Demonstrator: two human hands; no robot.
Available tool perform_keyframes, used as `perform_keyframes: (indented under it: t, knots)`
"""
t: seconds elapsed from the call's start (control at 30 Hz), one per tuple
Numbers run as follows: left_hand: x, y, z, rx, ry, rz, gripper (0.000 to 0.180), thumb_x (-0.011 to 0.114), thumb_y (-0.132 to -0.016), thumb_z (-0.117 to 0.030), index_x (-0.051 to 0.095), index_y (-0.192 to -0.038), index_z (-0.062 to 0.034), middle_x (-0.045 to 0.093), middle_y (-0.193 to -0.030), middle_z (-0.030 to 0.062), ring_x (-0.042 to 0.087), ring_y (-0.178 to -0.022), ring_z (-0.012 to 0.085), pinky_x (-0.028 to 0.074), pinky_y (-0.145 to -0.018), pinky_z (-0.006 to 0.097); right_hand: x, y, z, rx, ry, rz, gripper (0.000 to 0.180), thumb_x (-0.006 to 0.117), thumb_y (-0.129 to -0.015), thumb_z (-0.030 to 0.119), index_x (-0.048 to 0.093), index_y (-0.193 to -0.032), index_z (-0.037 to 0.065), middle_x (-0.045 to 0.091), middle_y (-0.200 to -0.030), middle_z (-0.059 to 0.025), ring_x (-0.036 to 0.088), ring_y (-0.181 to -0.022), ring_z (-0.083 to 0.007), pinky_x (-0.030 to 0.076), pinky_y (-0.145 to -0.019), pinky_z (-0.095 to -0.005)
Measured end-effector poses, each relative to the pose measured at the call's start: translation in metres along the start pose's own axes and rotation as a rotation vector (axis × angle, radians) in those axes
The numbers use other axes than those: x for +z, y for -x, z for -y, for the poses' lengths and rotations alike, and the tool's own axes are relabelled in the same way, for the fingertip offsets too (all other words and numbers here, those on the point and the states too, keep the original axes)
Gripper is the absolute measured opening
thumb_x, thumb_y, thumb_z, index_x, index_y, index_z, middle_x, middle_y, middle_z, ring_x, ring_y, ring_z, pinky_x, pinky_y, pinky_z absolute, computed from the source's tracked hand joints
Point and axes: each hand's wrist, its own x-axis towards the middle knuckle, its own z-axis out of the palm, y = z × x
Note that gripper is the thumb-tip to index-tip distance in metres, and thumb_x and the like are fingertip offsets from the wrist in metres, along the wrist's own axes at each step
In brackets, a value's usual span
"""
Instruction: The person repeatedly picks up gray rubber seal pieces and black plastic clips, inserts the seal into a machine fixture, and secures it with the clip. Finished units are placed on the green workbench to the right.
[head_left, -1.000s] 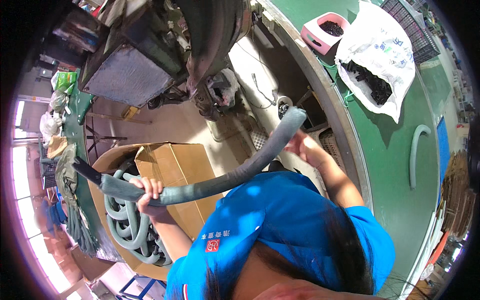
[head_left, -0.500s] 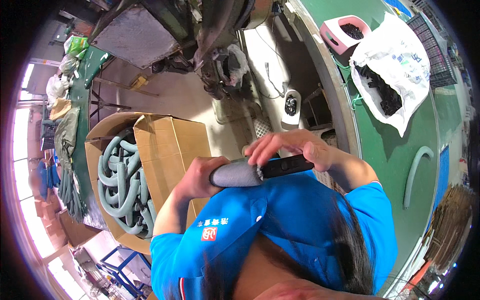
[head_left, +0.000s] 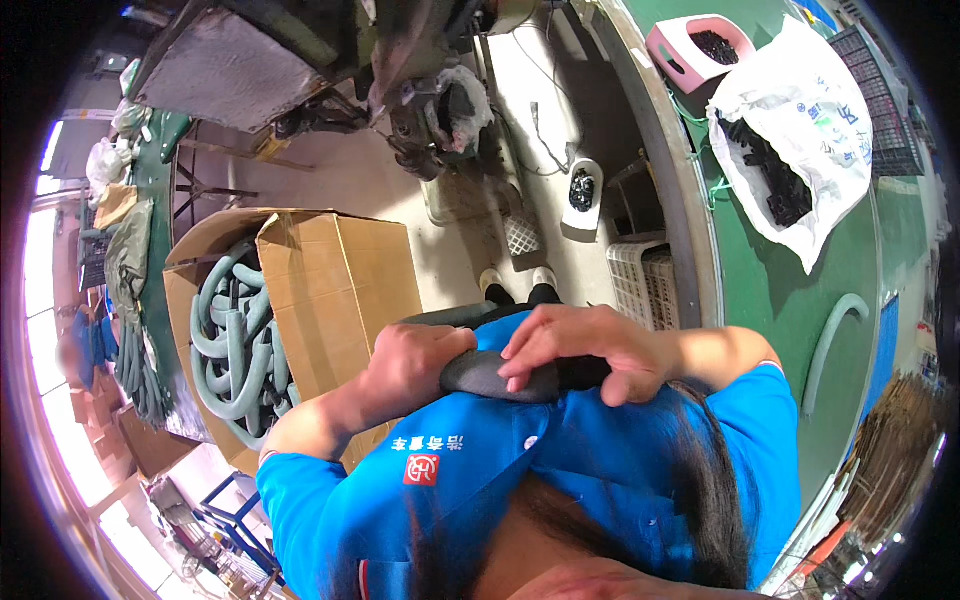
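My left hand (head_left: pixel 415 360) grips a grey foam hose (head_left: pixel 478 375) close against my blue shirt, its rounded end pointing toward the camera. My right hand (head_left: pixel 580 350) lies over the same hose from above, fingers spread across a black fitting (head_left: pixel 580 372) at its end. Most of the hose's length is hidden behind my hands and chest; a dark stretch (head_left: pixel 440 316) shows above my left hand.
An open cardboard box (head_left: pixel 330 280) on the floor to my left holds several coiled grey hoses (head_left: pixel 235 340). A green table (head_left: pixel 790 280) on the right carries a white bag of black parts (head_left: pixel 790 130), a pink tray (head_left: pixel 690 45) and a loose hose (head_left: pixel 830 335). White crates (head_left: pixel 640 280) stand below.
The long hose, held stretched between both hands a second ago, has been drawn in end-on to my chest. Both hands have come together over its end and the black fitting.
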Motion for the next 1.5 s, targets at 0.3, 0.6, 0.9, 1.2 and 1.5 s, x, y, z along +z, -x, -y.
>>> perform_keyframes:
  t: [0.3, 0.6, 0.9, 1.2, 1.5]
  knots:
    - [0.012, -0.033, 0.022, -0.022, 0.058, -0.276, 0.033, 0.072, -0.058, -0.009, 0.061, -0.09, -0.0073, 0.063, -0.076, 0.0116, 0.064, -0.072, 0.0307, 0.051, -0.062, 0.035, -0.023, -0.015, -0.015, -0.023, -0.345, -0.624, 0.07, 0.022, -0.094, 0.061, 0.049, -0.116, -0.001, 0.059, -0.095, -0.0101, 0.056, -0.095, -0.0187, 0.04, -0.09, -0.0344]
    - [0.026, 0.0, 0.087, 0.114, 1.559, -0.951, 0.029, 0.06, -0.068, -0.005, 0.047, -0.093, -0.0118, 0.047, -0.075, 0.0022, 0.049, -0.075, 0.0177, 0.043, -0.084, 0.038, -0.08, 0.107, -0.108, 0.105, -0.024, -1.339, 0.058, 0.058, -0.091, 0.036, 0.033, -0.135, 0.008, 0.044, -0.128, -0.0103, 0.042, -0.119, -0.0216, 0.032, -0.101, -0.0362]
    - [0.056, -0.047, 0.105, -0.483, 0.154, -0.128, 0.052, 0.064, -0.083, -0.03, 0.049, -0.121, 0.0018, 0.063, -0.105, 0.0148, 0.059, -0.105, 0.0251, 0.043, -0.092, 0.034, -0.019, 0.055, -0.116, 0.201, -0.184, -0.658, 0.031, 0.078, -0.071, 0.009, 0.059, -0.095, 0.007, 0.06, -0.096, -0.0042, 0.055, -0.097, -0.0162, 0.044, -0.087, -0.0319]
    - [0.015, -0.143, -0.029, 0.477, 0.956, -0.661, 0.115, 0.078, -0.072, -0.014, -0.012, -0.143, -0.0154, 0.02, -0.142, 0.0222, 0.05, -0.115, 0.037, 0.051, -0.08, 0.042, 0.006, 0.059, -0.121, 0.286, 0.101, -0.429, 0.034, 0.08, -0.071, 0.012, 0.057, -0.096, 0.007, 0.06, -0.096, -0.0036, 0.056, -0.092, -0.0148, 0.046, -0.084, -0.0315]
    - [0.019, -0.137, -0.047, 0.465, 1.142, -0.487, 0.091, 0.071, -0.069, 0.0, 0.008, -0.133, -0.0149, 0.048, -0.107, 0.0191, 0.059, -0.076, 0.0213, 0.051, -0.064, 0.033, 0.0, 0.058, -0.115, 0.34, 0.049, -0.29, 0.057, 0.079, -0.071, 0.013, 0.047, -0.117, 0.007, 0.054, -0.114, -0.0087, 0.052, -0.108, -0.0196, 0.043, -0.093, -0.0348]
